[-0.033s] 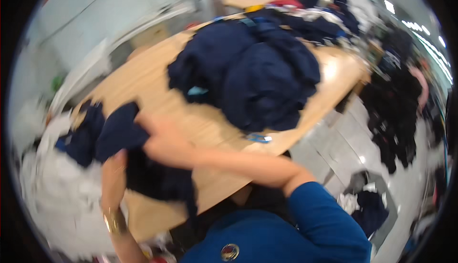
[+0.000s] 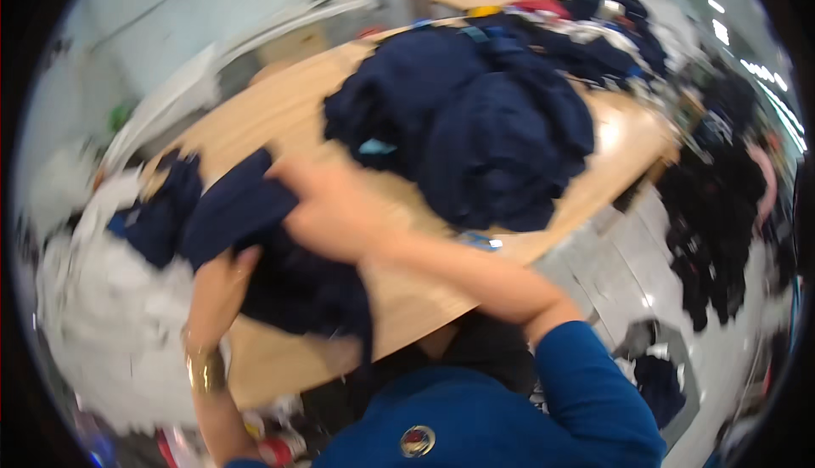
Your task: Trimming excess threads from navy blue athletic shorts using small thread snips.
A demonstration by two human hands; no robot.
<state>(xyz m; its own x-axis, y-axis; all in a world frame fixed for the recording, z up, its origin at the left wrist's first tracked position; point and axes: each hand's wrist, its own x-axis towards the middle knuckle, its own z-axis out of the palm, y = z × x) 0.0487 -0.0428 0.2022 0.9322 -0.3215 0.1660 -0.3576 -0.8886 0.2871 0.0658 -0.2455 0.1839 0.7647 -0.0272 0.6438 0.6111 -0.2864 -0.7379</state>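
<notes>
A navy cloth garment (image 2: 233, 213) is held up over the left end of the table, part of it folded over. Its lower part hangs down toward the table's near edge. My left hand (image 2: 225, 277), with a gold bracelet on the wrist, grips the cloth from below, its fingers partly hidden. From the right, my right hand (image 2: 335, 213) is closed on the garment's right edge, blurred by motion. Just beyond it lies a large heap of navy garments (image 2: 501, 145). Another dark navy cloth (image 2: 161, 222) rests left of the held garment.
The pale wooden table (image 2: 407, 315) runs from near left to far right. White cloth (image 2: 110, 324) is piled at its left. A small blue item (image 2: 478, 241) lies near the front edge. Black garments (image 2: 713, 230) and a grey bin (image 2: 679, 383) with cloth stand right.
The view has shifted, so the table and heap sit slightly further right. Both hands keep hold of the navy garment and appear slightly higher in the picture.
</notes>
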